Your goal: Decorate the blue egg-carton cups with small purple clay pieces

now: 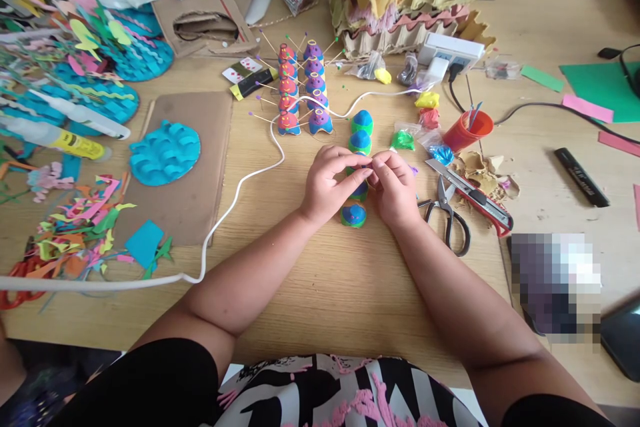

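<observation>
My left hand (334, 180) and my right hand (395, 188) meet fingertip to fingertip over a row of blue and green clay-covered egg-carton cups. Both hands are pinched closed; whatever lies between the fingertips is too small to make out. The nearest cup (353, 215) sits just below my hands and has small dots on its blue top. Beyond the fingers stand two more cups, the farthest one (362, 121) with a blue dome and green rim. My fingers partly cover the middle of the row.
Finished red and purple caterpillar figures (289, 90) with pins stand behind. A white cable (245, 180) crosses the table at left. Scissors (445, 213), a box cutter (470, 195) and a red cup (467, 131) lie to the right. Bags of clay (403, 140) are near my right hand.
</observation>
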`<state>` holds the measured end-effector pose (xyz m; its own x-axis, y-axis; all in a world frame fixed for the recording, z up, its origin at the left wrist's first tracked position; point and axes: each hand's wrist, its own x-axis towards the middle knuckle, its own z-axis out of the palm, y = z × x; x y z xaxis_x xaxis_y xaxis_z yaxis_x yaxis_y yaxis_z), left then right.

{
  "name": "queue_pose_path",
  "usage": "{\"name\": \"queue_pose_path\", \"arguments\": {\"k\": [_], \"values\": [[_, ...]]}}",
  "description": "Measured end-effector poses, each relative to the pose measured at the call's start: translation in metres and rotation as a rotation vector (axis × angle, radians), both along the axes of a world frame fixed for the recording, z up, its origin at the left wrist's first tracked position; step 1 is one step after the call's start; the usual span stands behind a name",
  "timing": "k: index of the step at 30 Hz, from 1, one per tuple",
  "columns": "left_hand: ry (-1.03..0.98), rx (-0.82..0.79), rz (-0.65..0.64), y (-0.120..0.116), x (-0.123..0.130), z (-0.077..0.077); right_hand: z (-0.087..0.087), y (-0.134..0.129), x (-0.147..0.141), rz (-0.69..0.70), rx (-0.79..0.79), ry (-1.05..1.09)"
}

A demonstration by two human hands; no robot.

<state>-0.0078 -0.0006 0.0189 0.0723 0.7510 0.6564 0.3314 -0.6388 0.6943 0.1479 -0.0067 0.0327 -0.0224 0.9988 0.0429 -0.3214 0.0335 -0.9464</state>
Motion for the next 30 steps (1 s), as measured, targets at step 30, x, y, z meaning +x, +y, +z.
{"name": "queue_pose_path", "arguments": {"k": [30], "values": [[-0.026,0.054,0.026,0.0013,0.0015,-0.0009,-0.0025,0.0004,0.0012,0.018,0.026,0.007]]}}
